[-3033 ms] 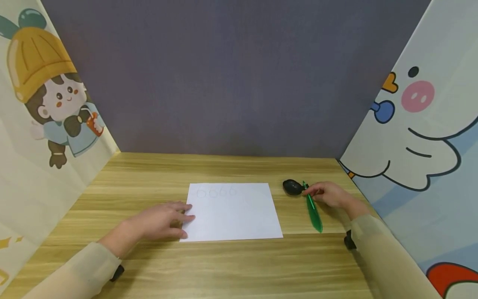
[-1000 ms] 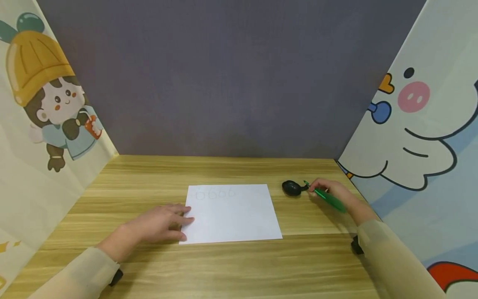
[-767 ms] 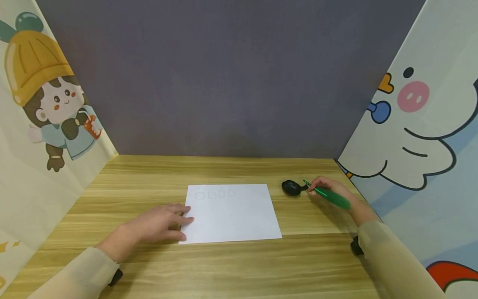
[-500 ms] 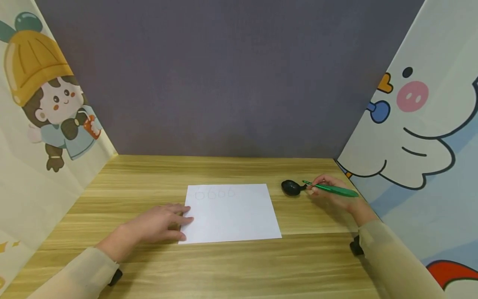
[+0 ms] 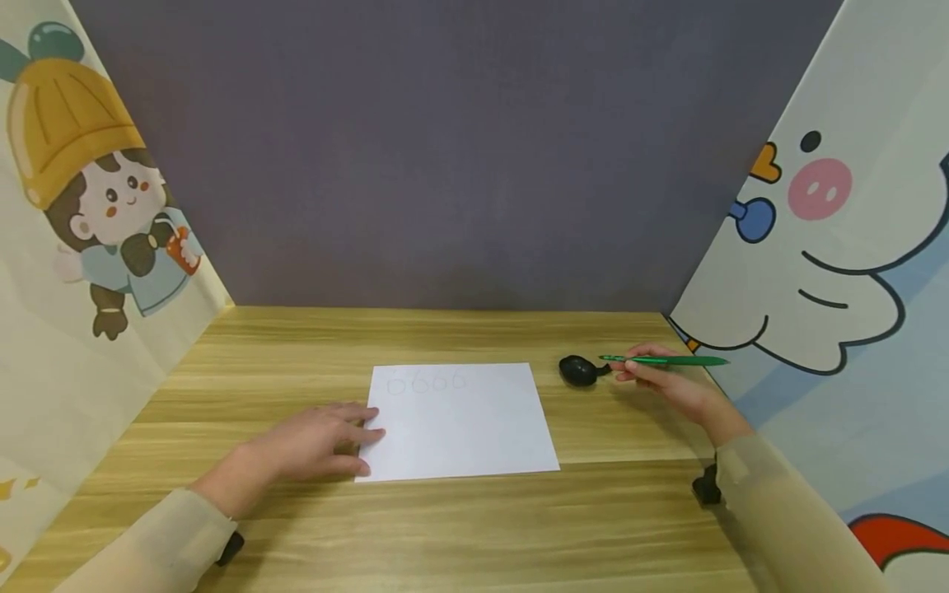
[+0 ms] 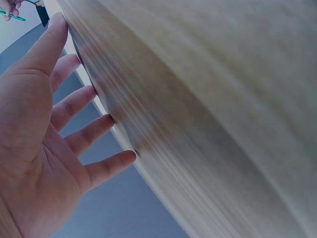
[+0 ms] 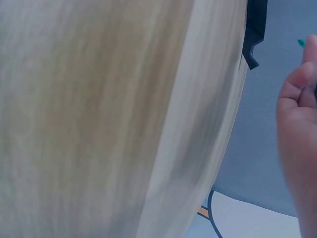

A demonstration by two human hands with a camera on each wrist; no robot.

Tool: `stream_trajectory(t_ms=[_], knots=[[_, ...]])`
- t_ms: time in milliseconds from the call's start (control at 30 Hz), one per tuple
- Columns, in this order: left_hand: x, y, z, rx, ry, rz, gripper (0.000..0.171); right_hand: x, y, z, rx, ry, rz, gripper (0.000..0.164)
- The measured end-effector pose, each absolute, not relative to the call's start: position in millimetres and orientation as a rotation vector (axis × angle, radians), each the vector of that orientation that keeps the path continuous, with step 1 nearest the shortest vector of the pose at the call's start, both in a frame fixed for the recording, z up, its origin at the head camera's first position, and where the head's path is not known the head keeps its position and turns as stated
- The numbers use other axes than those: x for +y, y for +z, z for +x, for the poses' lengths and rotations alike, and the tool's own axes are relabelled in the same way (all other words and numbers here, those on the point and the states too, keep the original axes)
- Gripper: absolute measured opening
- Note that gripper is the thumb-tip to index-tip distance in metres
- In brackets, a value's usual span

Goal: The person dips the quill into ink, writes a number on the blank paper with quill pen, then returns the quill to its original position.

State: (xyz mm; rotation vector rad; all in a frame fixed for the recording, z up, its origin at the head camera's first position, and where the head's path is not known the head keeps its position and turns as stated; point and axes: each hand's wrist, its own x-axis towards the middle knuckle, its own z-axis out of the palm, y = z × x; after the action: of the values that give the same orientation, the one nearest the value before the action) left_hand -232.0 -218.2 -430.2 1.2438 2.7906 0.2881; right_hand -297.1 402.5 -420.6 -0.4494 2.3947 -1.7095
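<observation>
In the head view a green leaf-shaped pen (image 5: 693, 361) lies nearly level in my right hand (image 5: 678, 394), pinched between thumb and fingers, its tip toward the left. Just left of that hand sits a black egg-shaped base with a short bent arm (image 5: 577, 371). My left hand (image 5: 315, 443) rests with spread fingers on the left edge of a white sheet of paper (image 5: 460, 432), which bears a faint row of 6-like marks near its top. The left wrist view shows the fingers (image 6: 111, 166) extended at the paper's edge. Only the pen's tip (image 7: 301, 43) shows in the right wrist view.
The wooden table (image 5: 445, 535) carries all of these things. A grey panel (image 5: 460, 156) stands behind it. Printed cartoon walls flank it, the left wall (image 5: 44, 379) and the right wall (image 5: 912, 329) close beside my right arm.
My right hand has lifted the pen off the table beside the black base and swung its broad end up to the right, until nearly level. The left hand stays on the paper.
</observation>
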Motion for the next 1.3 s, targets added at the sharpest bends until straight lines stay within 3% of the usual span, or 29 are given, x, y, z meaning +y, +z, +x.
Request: stream_trajectory(t_ms=[1300], knots=[[-219,-431,-232,2.784,0.321,1.236,0.060,390,-414,-296,2.147,-1.895,-0.407,0.032]])
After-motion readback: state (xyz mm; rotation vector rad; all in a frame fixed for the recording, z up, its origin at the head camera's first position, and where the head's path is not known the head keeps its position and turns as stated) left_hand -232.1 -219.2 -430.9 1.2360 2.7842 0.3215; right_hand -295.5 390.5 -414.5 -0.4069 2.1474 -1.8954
